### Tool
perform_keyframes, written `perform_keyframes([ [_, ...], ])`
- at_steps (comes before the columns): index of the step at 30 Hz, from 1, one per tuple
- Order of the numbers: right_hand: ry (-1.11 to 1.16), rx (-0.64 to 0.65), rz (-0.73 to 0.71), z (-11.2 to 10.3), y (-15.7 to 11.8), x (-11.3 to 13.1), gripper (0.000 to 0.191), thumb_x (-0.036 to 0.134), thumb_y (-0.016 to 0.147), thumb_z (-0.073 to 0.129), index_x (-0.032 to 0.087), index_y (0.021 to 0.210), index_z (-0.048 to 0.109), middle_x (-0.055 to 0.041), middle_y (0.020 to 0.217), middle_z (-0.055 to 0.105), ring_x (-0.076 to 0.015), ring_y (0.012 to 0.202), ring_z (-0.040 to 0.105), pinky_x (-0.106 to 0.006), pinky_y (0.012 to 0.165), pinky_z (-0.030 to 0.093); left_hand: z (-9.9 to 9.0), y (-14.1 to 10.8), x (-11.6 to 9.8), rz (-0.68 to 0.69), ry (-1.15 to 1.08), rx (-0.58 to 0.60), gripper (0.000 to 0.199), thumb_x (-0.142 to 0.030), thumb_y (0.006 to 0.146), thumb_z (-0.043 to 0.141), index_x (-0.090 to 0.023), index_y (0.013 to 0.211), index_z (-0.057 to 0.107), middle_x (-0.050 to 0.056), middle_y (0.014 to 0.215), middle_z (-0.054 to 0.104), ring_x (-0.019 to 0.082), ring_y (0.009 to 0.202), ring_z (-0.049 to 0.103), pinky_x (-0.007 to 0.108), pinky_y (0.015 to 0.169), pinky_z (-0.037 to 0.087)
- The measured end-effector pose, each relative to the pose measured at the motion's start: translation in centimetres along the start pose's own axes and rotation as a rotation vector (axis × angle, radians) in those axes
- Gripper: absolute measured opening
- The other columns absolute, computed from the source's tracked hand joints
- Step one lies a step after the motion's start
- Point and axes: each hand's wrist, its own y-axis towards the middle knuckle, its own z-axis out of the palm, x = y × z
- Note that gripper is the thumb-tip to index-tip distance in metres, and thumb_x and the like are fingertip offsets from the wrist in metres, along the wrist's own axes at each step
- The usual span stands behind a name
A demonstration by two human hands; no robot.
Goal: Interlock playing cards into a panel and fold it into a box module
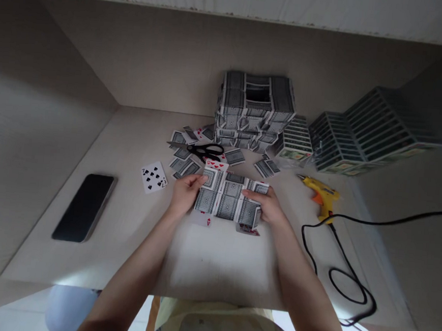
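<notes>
Between my hands is a flat panel of joined playing cards (pixel 229 199), mostly backs up, with card flaps sticking out at its top and bottom edges. My left hand (pixel 185 192) pinches the panel's left edge, thumb on top. At the right edge my right hand (pixel 269 204) grips it, with a finger or thumb lying over the cards. Just behind the panel lie black-handled scissors (pixel 207 150) on scattered cards (pixel 182 166). A box-like structure built of cards (pixel 254 104) with an opening in its top stands farther back.
A phone (pixel 84 208) lies at the left, near a seven of spades card (pixel 153 177). At the right are a yellow glue gun (pixel 324 195) with a looping black cable (pixel 350 277) and stacked card boxes (pixel 361 138). Walls enclose the desk (pixel 131 240).
</notes>
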Motion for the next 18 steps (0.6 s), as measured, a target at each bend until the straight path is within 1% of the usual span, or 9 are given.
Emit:
perform_keyframes([
  [2,0.030,-0.008,0.006,0.12,0.05,0.07,0.029,0.026,0.049,0.079,0.016,0.076,0.070,-0.0025,0.072,0.071,-0.0186,0.061,0.062,-0.029,0.059,0.048,-0.32,0.04,-0.14,-0.047,-0.051,0.041,0.034,-0.047,0.064,0.069,-0.014,0.070,0.066,0.000,0.062,0.062,0.012,0.053,0.050,0.022,0.048,0.036],
  [4,0.075,-0.020,0.010,0.20,0.09,0.14,0.029,0.024,0.050,0.079,0.017,0.076,0.070,-0.0017,0.073,0.071,-0.0178,0.061,0.062,-0.029,0.060,0.048,-0.61,0.02,-0.39,-0.133,-0.134,0.109,0.038,-0.051,0.064,0.067,-0.014,0.070,0.065,0.000,0.057,0.059,0.011,0.049,0.048,0.022,0.046,0.035],
  [6,0.103,-0.037,0.007,0.24,0.10,0.21,0.030,0.024,0.050,0.079,0.018,0.077,0.069,-0.0011,0.073,0.071,-0.0175,0.061,0.062,-0.028,0.060,0.048,-0.81,0.00,-0.60,-0.192,-0.195,0.172,0.039,-0.052,0.064,0.068,-0.014,0.069,0.064,0.000,0.056,0.057,0.010,0.047,0.047,0.022,0.045,0.035],
  [9,0.102,-0.011,0.011,0.28,0.05,0.26,0.034,0.026,0.050,0.079,0.018,0.081,0.070,-0.0015,0.074,0.071,-0.0182,0.062,0.063,-0.029,0.061,0.047,-0.91,-0.01,-0.67,-0.198,-0.177,0.238,0.040,-0.051,0.060,0.071,-0.013,0.071,0.064,0.001,0.059,0.059,0.011,0.051,0.050,0.022,0.049,0.038],
  [11,0.093,0.028,0.017,0.32,-0.02,0.25,0.038,0.027,0.051,0.079,0.017,0.086,0.070,-0.0023,0.076,0.072,-0.0191,0.063,0.063,-0.030,0.062,0.047,-0.86,-0.02,-0.54,-0.161,-0.112,0.216,0.042,-0.054,0.059,0.070,-0.013,0.068,0.064,0.000,0.058,0.057,0.012,0.052,0.049,0.022,0.049,0.037],
  [13,0.086,0.045,0.018,0.36,-0.08,0.21,0.039,0.028,0.053,0.079,0.017,0.088,0.069,-0.0030,0.077,0.072,-0.0199,0.064,0.064,-0.031,0.063,0.047,-0.72,-0.07,-0.37,-0.101,-0.034,0.163,0.044,-0.056,0.061,0.067,-0.013,0.064,0.062,-0.001,0.056,0.055,0.011,0.051,0.046,0.022,0.047,0.034],
  [18,0.074,-0.015,-0.018,0.36,0.00,-0.06,0.029,0.026,0.052,0.079,0.018,0.076,0.067,0.0003,0.071,0.070,-0.0167,0.060,0.061,-0.029,0.060,0.046,-0.13,-0.35,-0.21,0.036,0.105,0.037,0.044,-0.055,0.067,0.062,-0.015,0.051,0.055,-0.004,0.047,0.042,0.009,0.048,0.036,0.022,0.045,0.025],
])
